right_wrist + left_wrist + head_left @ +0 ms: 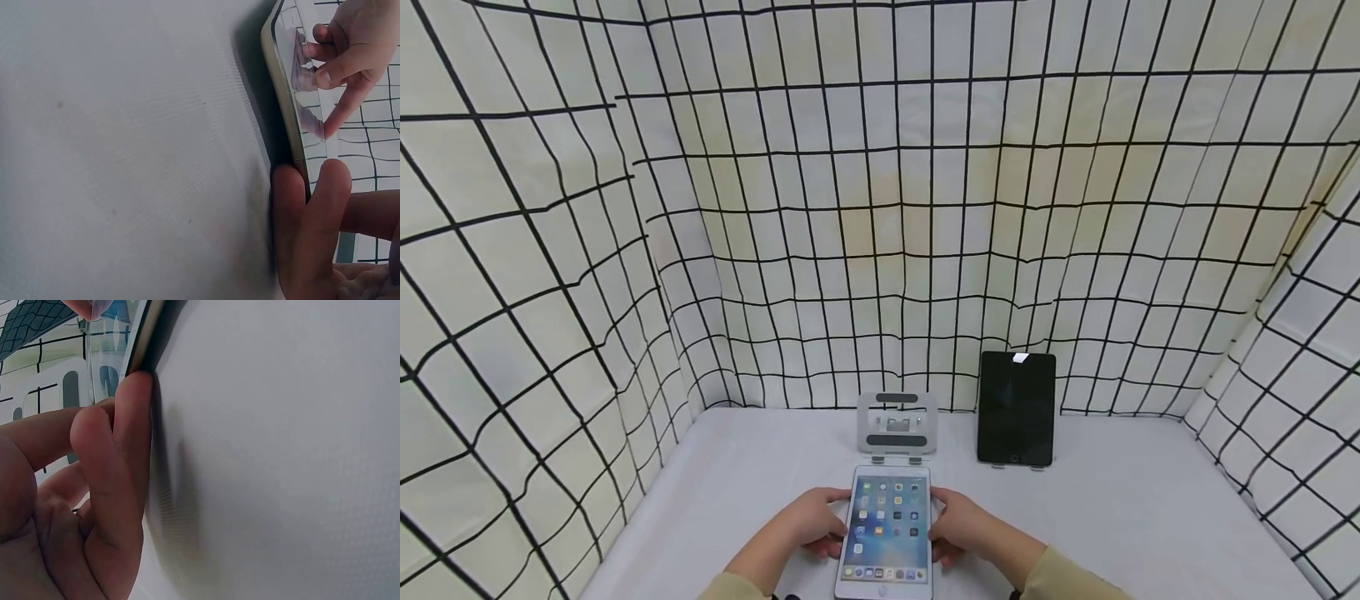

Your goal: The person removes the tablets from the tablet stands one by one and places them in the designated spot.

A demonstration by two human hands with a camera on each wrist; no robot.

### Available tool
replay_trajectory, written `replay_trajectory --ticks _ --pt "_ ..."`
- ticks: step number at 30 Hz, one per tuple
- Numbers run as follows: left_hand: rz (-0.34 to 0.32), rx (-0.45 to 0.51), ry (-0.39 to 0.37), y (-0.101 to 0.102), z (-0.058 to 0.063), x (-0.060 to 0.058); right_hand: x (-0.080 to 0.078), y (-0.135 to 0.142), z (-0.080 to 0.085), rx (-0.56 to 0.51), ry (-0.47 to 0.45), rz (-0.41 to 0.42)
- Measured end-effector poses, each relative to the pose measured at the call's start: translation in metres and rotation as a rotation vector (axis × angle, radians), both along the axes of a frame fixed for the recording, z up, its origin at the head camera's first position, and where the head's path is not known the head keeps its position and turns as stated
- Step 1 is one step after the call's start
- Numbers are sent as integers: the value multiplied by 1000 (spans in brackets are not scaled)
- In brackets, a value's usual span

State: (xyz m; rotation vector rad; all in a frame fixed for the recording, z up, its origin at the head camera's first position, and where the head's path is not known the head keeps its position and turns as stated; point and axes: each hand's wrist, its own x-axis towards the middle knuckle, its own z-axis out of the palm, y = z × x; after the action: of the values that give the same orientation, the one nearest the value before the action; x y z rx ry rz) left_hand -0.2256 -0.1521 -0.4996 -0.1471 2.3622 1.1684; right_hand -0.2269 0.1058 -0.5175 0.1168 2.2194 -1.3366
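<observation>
A white tablet with its home screen lit lies face up, low in the middle of the head view. My left hand grips its left edge, and my right hand grips the right edge. In the left wrist view, a fingertip reaches under the tablet's edge, close to the white surface. The right wrist view has a finger below the tablet's rim and the thumb over it; the other hand shows across the glass. Just beyond the tablet's top edge stands a grey tablet stand with dark pads.
A black tablet with a dark screen leans upright at the back right, small stand feet showing beneath it. White cloth covers the table. Pale walls with a black grid enclose the back and both sides.
</observation>
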Motion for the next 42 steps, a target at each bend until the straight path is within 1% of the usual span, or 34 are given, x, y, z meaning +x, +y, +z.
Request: replay_trajectory --ticks 3,8,13,17,22,29,36,42 --pt "6 -19 5 4 -1 0 1 1 2 27 14 6" --pt "22 -76 12 11 0 0 3 2 3 55 32 27" --pt "20 -111 37 16 2 2 2 4 4 80 8 53" --pt "17 -108 49 15 2 3 1 5 5 84 3 76" --pt "21 -96 34 13 2 2 0 9 6 73 -3 87" --pt "15 -92 24 10 2 2 2 11 4 75 -26 73" --pt "13 -69 23 8 0 2 3 12 3 90 -25 60" --pt "20 -52 15 7 -2 2 2 13 -1 64 -32 51"
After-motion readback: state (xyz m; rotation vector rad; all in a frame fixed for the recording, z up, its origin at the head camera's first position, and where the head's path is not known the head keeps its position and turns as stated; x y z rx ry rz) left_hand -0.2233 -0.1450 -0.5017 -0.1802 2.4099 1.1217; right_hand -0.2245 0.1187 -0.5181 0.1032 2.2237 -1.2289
